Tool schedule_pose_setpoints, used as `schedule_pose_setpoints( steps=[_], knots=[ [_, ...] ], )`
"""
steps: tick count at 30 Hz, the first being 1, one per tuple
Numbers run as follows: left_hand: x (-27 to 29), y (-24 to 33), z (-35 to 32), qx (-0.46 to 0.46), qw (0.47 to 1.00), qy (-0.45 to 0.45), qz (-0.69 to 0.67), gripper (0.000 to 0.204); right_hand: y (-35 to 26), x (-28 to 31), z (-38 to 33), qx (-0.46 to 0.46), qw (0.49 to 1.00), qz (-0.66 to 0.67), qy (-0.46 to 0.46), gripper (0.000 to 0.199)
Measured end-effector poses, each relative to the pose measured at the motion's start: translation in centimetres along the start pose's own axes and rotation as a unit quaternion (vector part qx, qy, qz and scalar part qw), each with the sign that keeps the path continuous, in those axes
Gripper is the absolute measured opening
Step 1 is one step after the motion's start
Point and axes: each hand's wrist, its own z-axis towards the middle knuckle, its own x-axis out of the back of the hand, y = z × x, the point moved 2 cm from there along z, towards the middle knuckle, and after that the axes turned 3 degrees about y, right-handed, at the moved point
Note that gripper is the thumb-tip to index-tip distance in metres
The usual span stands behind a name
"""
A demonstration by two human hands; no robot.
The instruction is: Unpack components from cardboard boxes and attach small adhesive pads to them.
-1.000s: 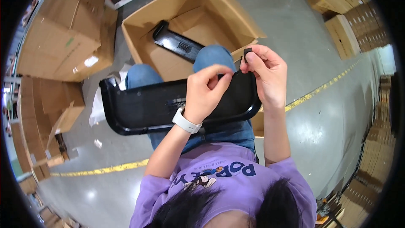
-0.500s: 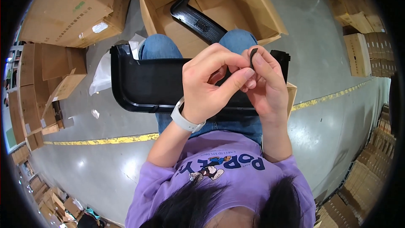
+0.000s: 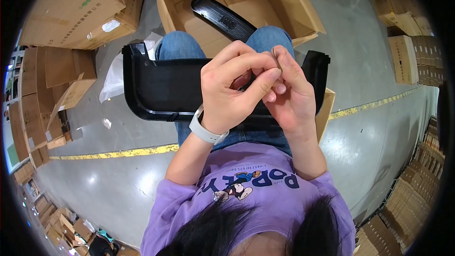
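Across my lap lies a long black plastic housing (image 3: 166, 87) with raised, curved ends. Above it my two hands meet fingertip to fingertip. A small, thin dark strip (image 3: 276, 60) is pinched between them, seen nearly edge-on. My left hand (image 3: 231, 90), with a pale watch band at the wrist, is closed with thumb and index finger at the strip's lower end. My right hand (image 3: 295, 90) is closed on the strip too, its thumb along one side. The curled fingers hide part of the strip and the housing's middle.
Beyond my knees stands an open cardboard box (image 3: 308, 23) with a similar black plastic part (image 3: 225, 19) slanting inside. Large cartons (image 3: 71, 14) are stacked at the left, and more cartons (image 3: 403, 59) at the right. A clear plastic bag (image 3: 113, 80) lies left of the housing.
Both hands have shifted slightly left and up. The dark strip has turned from showing its curved face to nearly edge-on. More of the housing's right end shows.
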Motion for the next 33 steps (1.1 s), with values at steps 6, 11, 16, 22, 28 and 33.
schedule_pose_setpoints(
  steps=[6, 11, 16, 22, 28, 33],
  knots=[
    [-0.1, -0.2, -0.5, 0.025, 1.0, 0.007, -0.014, 0.011, -0.1, -0.1, -0.1, 0.062, 0.994, -0.082, 0.036, 0.013],
    [-0.3, -0.2, -0.8, 0.043, 0.999, 0.01, -0.02, 0.009, -0.1, 0.1, -0.3, 0.086, 0.99, -0.108, 0.038, 0.014],
    [0.0, 0.1, -0.7, 0.025, 0.999, -0.038, -0.006, 0.008, 0.1, -0.1, -0.4, 0.067, 0.993, -0.083, 0.043, 0.016],
    [0.1, -0.7, -0.8, 0.055, 0.997, 0.056, -0.01, 0.008, -0.7, -0.5, -0.8, 0.124, 0.953, -0.273, 0.028, 0.02],
    [0.3, -0.5, -1.0, 0.056, 0.998, 0.028, 0.014, 0.007, -1.5, 0.1, -1.1, 0.204, 0.886, -0.416, 0.024, 0.014],
    [1.6, -2.2, -1.3, 0.159, 0.968, 0.055, -0.186, 0.004, -3.1, 1.8, -1.1, 0.203, 0.892, -0.39, 0.109, 0.009]
  ],
)
